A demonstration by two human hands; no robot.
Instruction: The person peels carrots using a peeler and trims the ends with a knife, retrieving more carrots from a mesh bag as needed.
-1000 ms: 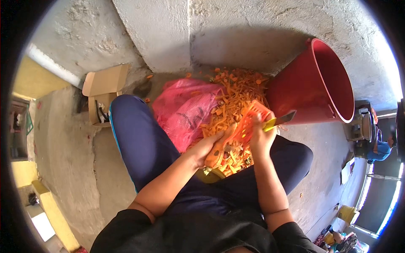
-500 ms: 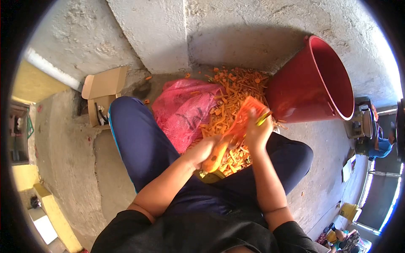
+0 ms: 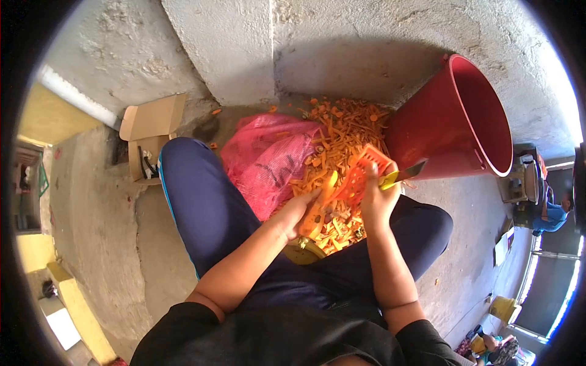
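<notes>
While the left hand [image 3: 294,216] clamps the carrot [image 3: 314,218], its long axis slanting from near left to far right, the right hand [image 3: 379,201] grips an orange slotted tool [image 3: 371,160] and a knife [image 3: 411,171] to its right.

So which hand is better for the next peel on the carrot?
Probably the right hand. It has the orange slotted tool in its grip, close beside the carrot, plus a yellow-handled knife. The left hand is busy holding the carrot, so it seems better for steadying.
</notes>
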